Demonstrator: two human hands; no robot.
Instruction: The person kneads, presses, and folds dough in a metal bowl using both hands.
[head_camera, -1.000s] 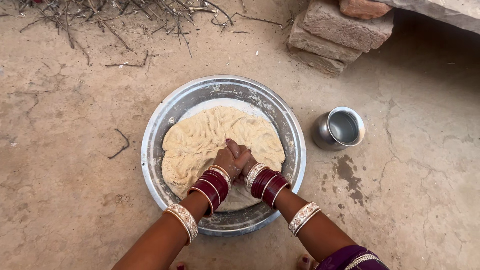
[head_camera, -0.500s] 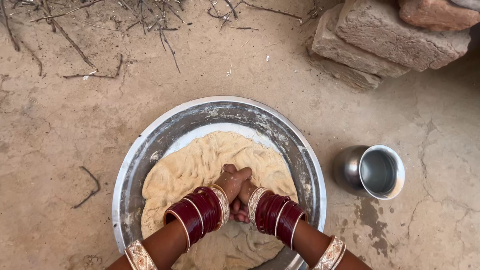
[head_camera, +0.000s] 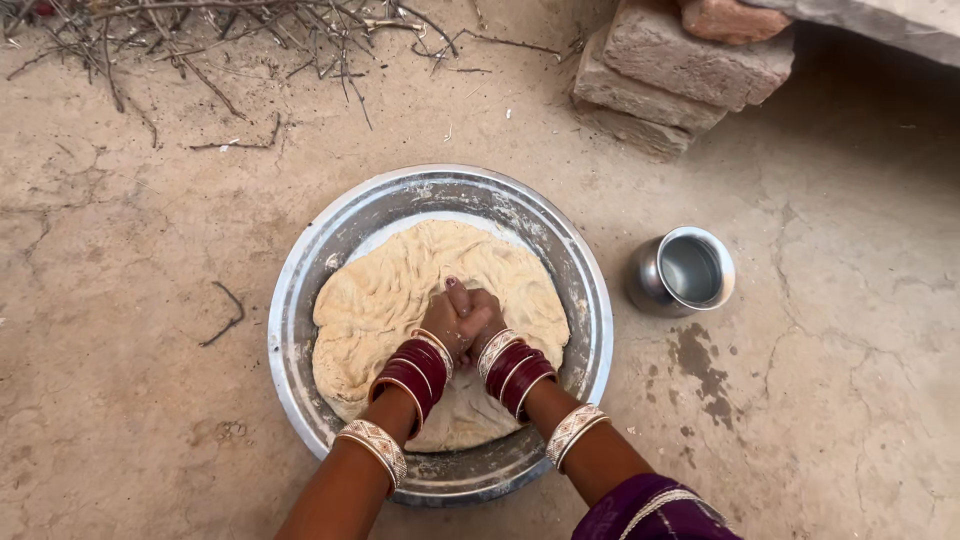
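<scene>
We press the dough with both fists

Our left hand (head_camera: 443, 322) and right hand (head_camera: 482, 317) stay curled shut together, holding nothing, pushing the dough (head_camera: 380, 295) in the pan (head_camera: 300, 300) mid-floor; our view pulls back.

Left hand (head_camera: 443, 318) and right hand (head_camera: 482, 312): fingertips lying hidden, pressing into dough (head_camera: 380, 295). Bricks (head_camera: 670, 70), twigs (head_camera: 230, 30): running off top edge. Forearms: running off bottom edge.

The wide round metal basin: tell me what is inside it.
A flattened mass of pale dough, both hands pressed together into it. The basin floor under the dough is hidden.
</scene>
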